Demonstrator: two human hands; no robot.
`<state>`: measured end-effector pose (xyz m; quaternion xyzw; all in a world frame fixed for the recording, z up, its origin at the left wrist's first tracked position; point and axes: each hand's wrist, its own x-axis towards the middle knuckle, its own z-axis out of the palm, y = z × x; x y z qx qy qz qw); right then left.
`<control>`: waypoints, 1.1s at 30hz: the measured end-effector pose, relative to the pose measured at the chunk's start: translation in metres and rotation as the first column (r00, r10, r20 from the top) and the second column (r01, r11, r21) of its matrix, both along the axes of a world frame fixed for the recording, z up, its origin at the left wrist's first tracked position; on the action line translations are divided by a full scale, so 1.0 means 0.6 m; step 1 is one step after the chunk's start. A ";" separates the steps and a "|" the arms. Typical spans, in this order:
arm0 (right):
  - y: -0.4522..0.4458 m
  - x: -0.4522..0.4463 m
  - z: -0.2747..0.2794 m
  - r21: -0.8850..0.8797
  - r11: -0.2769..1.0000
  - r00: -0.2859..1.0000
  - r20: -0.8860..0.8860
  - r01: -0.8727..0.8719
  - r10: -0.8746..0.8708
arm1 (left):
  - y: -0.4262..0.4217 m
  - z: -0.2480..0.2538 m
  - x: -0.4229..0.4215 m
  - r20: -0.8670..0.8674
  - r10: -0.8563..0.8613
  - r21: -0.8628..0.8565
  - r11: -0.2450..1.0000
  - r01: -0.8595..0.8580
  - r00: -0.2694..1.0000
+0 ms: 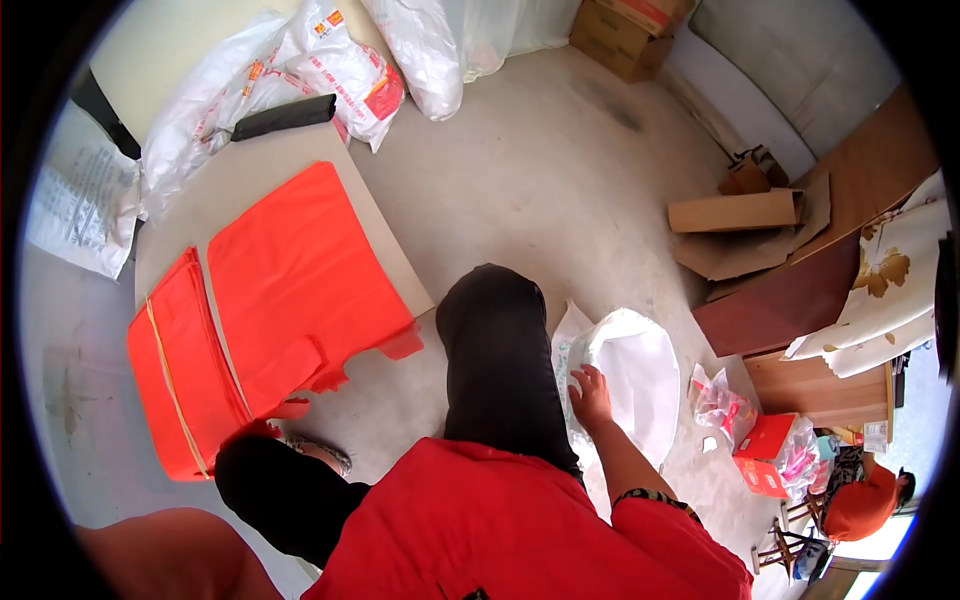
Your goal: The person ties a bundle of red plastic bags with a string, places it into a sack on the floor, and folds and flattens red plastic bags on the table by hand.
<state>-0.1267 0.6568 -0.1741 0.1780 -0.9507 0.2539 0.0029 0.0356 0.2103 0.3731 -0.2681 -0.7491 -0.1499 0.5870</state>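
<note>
My right hand (590, 396) is over the near-left rim of a white woven sack (655, 345), its fingers apart and holding nothing that I can see. Whether the fingertips touch the sack's rim cannot be made out. The sack stands with its mouth open on the floor, right of my knee, with a white inside. Of my left arm only a bare part shows at the lower left edge; my left hand is out of view. To my left, a stack of flat red plastic sheets or bags (295, 270) lies on a board, beside a folded red bundle (180, 375) with a yellowish band (165, 370) around it.
A black roll (284, 118) lies at the board's (385, 250) far edge, near stuffed white sacks (340, 75). Flattened cardboard (735, 212) and brown boxes (625, 40) are beyond. At the right, a person in red (862, 505) sits near a red box (765, 450).
</note>
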 end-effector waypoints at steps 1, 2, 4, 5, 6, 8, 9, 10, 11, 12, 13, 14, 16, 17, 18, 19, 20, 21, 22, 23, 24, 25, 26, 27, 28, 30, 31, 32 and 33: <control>0.003 0.004 -0.001 -0.001 1.000 1.000 0.009 -0.007 0.007 | 0.004 0.004 0.001 0.006 -0.012 -0.007 1.000 0.012 1.000; 0.003 0.010 -0.001 -0.005 1.000 1.000 0.018 -0.011 0.012 | 0.008 0.008 0.003 0.012 -0.025 -0.012 1.000 0.025 1.000; 0.006 0.018 -0.005 -0.012 1.000 0.999 0.051 -0.012 0.013 | 0.014 0.016 0.006 0.021 -0.042 -0.021 0.999 0.042 0.999; 0.010 0.019 -0.007 -0.013 1.000 0.998 0.066 -0.016 0.017 | 0.017 0.018 0.009 0.025 -0.046 -0.024 0.999 0.046 0.999; 0.013 0.020 -0.007 -0.015 1.000 0.997 0.070 -0.022 0.023 | 0.020 0.019 0.012 0.028 -0.051 -0.026 0.998 0.052 0.998; 0.018 0.018 -0.005 -0.019 0.999 0.996 0.081 -0.039 0.040 | 0.024 0.021 0.016 0.036 -0.050 -0.026 0.998 0.051 0.998; 0.019 0.016 -0.002 -0.017 0.999 0.994 0.096 -0.041 0.042 | 0.027 0.024 0.018 0.042 -0.051 -0.027 0.998 0.053 0.998; 0.019 0.014 0.001 -0.016 0.999 0.993 0.109 -0.040 0.041 | 0.027 0.025 0.019 0.050 -0.053 -0.027 0.998 0.054 0.997; 0.017 0.013 0.003 -0.018 0.999 0.992 0.121 -0.032 0.034 | 0.025 0.026 0.018 0.058 -0.058 -0.028 0.998 0.060 0.997; 0.015 0.011 0.005 -0.014 0.999 0.991 0.131 -0.032 0.033 | 0.024 0.025 0.020 0.069 -0.062 -0.026 0.998 0.064 0.996; 0.015 0.011 0.008 -0.011 0.999 0.989 0.142 -0.034 0.035 | 0.023 0.026 0.020 0.078 -0.060 -0.025 0.998 0.062 0.995; 0.011 0.009 0.010 -0.011 0.999 0.988 0.150 -0.035 0.036 | 0.021 0.027 0.020 0.084 -0.058 -0.028 0.998 0.060 0.995; 0.005 0.009 0.006 -0.005 0.999 0.985 0.168 -0.040 0.040 | 0.018 0.026 0.020 0.110 -0.054 -0.027 0.998 0.058 0.992; 0.006 0.009 0.000 -0.010 0.999 0.984 0.172 -0.048 0.049 | 0.017 0.023 0.020 0.125 -0.051 -0.026 0.998 0.055 0.991; 0.004 0.006 -0.002 -0.015 0.998 0.983 0.174 -0.059 0.060 | 0.012 0.022 0.023 0.139 -0.033 -0.025 0.999 0.036 0.990; -0.002 0.003 0.002 -0.023 0.998 0.982 0.177 -0.063 0.066 | 0.015 0.021 0.021 0.151 -0.040 -0.021 0.999 0.044 0.988; -0.003 0.004 0.006 -0.029 0.997 0.980 0.184 -0.066 0.071 | 0.013 0.019 0.020 0.167 -0.040 -0.015 0.999 0.043 0.985; -0.004 0.012 0.010 -0.035 0.997 0.978 0.196 -0.068 0.073 | 0.012 0.019 0.017 0.184 -0.038 -0.010 0.999 0.041 0.982; -0.004 0.018 0.010 -0.038 0.997 0.979 0.190 -0.073 0.079 | 0.009 0.019 0.015 0.198 -0.036 -0.007 0.999 0.038 0.980; -0.003 0.020 0.012 -0.042 0.996 0.980 0.180 -0.080 0.086 | 0.008 0.019 0.014 0.214 -0.030 -0.004 0.999 0.031 0.976; -0.002 0.017 0.010 -0.048 0.995 0.982 0.165 -0.089 0.095 | 0.006 0.017 0.013 0.228 -0.024 -0.003 1.000 0.025 0.973; 0.000 0.017 0.008 -0.048 0.995 0.980 0.176 -0.090 0.097 | 0.003 0.015 0.012 0.250 -0.019 0.002 1.000 0.019 0.968; -0.001 0.017 0.004 -0.024 0.997 0.979 0.184 -0.080 0.083 | 0.000 0.013 0.011 0.268 -0.005 0.003 1.000 0.005 0.963; 0.001 0.019 0.008 -0.022 0.996 0.978 0.193 -0.081 0.084 | -0.001 0.009 0.009 0.286 0.002 0.011 1.000 -0.005 0.958; 0.004 0.021 0.014 -0.021 0.997 0.970 0.231 -0.072 0.074 | -0.004 0.006 0.006 0.310 0.007 0.018 1.000 -0.014 0.951; 0.010 0.026 0.005 0.032 0.997 0.965 0.257 -0.067 0.057 | -0.011 0.004 0.003 0.351 0.024 0.018 0.999 -0.032 0.936; 0.016 0.023 -0.015 0.043 0.996 0.964 0.255 -0.082 0.068 | -0.014 0.002 0.002 0.369 0.033 0.020 0.999 -0.043 0.929; 0.024 0.022 -0.033 0.039 0.996 0.968 0.241 -0.085 0.073 | -0.018 0.000 0.001 0.380 0.038 0.026 0.998 -0.052 0.924; 0.026 0.023 -0.024 0.040 0.996 0.963 0.261 -0.084 0.071 | -0.020 0.000 0.000 0.398 0.042 0.032 0.998 -0.059 0.916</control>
